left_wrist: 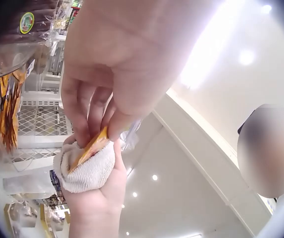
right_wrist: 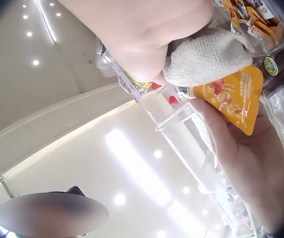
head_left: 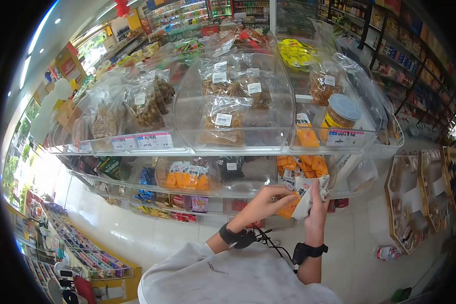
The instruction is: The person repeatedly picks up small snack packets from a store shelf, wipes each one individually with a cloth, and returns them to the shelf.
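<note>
My left hand (head_left: 270, 204) pinches an orange snack packet (right_wrist: 235, 96) between thumb and fingers. The packet has a food picture and small printing on its front. Bunched in my right hand (head_left: 316, 210) is a whitish cloth (right_wrist: 209, 55), gripped against the packet. In the left wrist view, the cloth (left_wrist: 94, 171) wraps the packet's lower part, and an orange edge (left_wrist: 98, 144) shows above it, between the left fingertips. Both hands are in front of the lower shelf, near a bin of similar orange packets (head_left: 316, 164).
A clear-bin display shelf (head_left: 233, 150) spans the front, its upper edge above my hands. Bagged dried goods (head_left: 223, 121) and a blue-lidded jar (head_left: 342, 111) stand on top. More orange packets (head_left: 187, 176) sit lower left. Wooden-edged display trays (head_left: 405, 202) stand at right.
</note>
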The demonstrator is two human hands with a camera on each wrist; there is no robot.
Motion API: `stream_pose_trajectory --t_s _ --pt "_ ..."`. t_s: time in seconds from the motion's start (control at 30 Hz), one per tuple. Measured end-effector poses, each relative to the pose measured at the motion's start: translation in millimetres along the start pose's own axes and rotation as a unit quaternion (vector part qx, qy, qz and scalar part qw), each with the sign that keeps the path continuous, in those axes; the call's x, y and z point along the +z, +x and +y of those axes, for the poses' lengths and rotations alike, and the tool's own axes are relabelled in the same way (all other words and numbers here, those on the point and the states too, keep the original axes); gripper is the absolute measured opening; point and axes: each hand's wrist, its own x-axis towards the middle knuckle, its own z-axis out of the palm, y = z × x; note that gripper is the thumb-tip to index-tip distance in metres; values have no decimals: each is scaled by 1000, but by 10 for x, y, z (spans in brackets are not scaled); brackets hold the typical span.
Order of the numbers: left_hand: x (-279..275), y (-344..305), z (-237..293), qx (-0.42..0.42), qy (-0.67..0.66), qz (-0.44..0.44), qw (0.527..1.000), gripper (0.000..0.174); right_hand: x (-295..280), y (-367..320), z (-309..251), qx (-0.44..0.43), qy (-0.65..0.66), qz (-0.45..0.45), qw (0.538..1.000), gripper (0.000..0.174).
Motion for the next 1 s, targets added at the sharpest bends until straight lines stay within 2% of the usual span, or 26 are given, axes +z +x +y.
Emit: stream_pose_trajectory --t_s 0.07,0.1,0.17,0.2,0.3,0.33,0.43,0.47,0.57,0.6,0.67,0.7,0.77,0.8,0.9,0.93,1.0 --pt "36 5 -89 19 20 78 997 24 57 -4 -44 19 66 -22 997 51" --pt "77 5 -104 3 -24 108 994 26 85 -10 -55 30 98 -33 994 49" --pt "142 38 -120 -23 -109 172 979 32 97 -58 11 7 49 -48 998 49" --pt "141 34 -28 -56 -118 165 978 37 112 -85 52 -2 23 -60 998 49" --pt "200 43 -46 -25 -74 176 981 35 194 -178 157 -148 -86 -40 984 51" --pt "188 28 -20 -33 -43 155 986 40 264 -209 139 -169 -92 -11 981 42" --pt "262 -1 69 40 94 162 981 41 187 -221 103 -75 -158 -56 983 34" --pt "296 -2 92 -7 46 152 987 38 231 -255 128 -99 -149 -67 982 35" --pt "324 19 -44 31 38 158 986 34 267 -331 164 -111 -204 -79 969 42" --pt "285 22 -67 2 43 128 991 34 276 -359 91 -61 -226 -87 968 46" --pt "193 9 -118 -58 52 68 995 33 240 -288 148 -70 -234 -95 965 47" --pt "193 16 -216 -5 97 71 993 30 218 -237 205 -73 -237 -100 964 47" --pt "212 7 -417 99 188 77 974 26 99 -27 363 -102 -242 -54 963 46" --pt "188 -18 -351 80 159 81 981 24 46 52 395 -117 -246 -32 962 45" --pt "113 -37 -106 36 83 96 991 22 18 54 225 -72 -221 -23 972 43" --pt "98 -42 -90 23 65 101 992 23 55 15 207 -51 -167 -35 984 38" --pt "63 -82 -63 -21 48 94 994 24 148 -25 167 -80 -120 -70 987 34"
